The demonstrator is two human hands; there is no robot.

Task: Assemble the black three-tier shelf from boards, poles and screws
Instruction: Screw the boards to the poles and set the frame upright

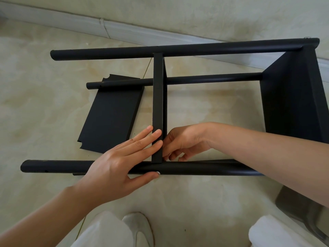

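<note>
- The partly built black three-tier shelf frame [178, 107] lies on its side on the pale marbled floor tiles [44, 107], close to a white skirting board [124, 31].
- A matte black end board [292, 97] is already fixed at the right end of the frame, with a small silver screw head [306, 38] visible at its far corner.
- Three long black round poles show: the far pole [178, 49], a thinner-looking rear pole [204, 79] and the near pole [195, 169].
- The black middle board [157, 107] stands on edge between the far pole and the near pole.
- The left hand [124, 161] lies flat with straight fingers pressed against the middle board's left face, thumb along the near pole, holding nothing.
- The right hand [181, 143] sits just right of the board's near corner, fingers curled down at the joint; whether they pinch a screw cannot be told.
- A third loose black board with notched corners [110, 114] lies flat on the floor under the rear pole's free end, not yet mounted.
- Judgement: the step in hand is seating and fastening the middle board to the near pole.
- Judgement: the next move calls for the board's corner to line up with the pole's hole, held square while a screw is driven; the left-end board follows.
</note>
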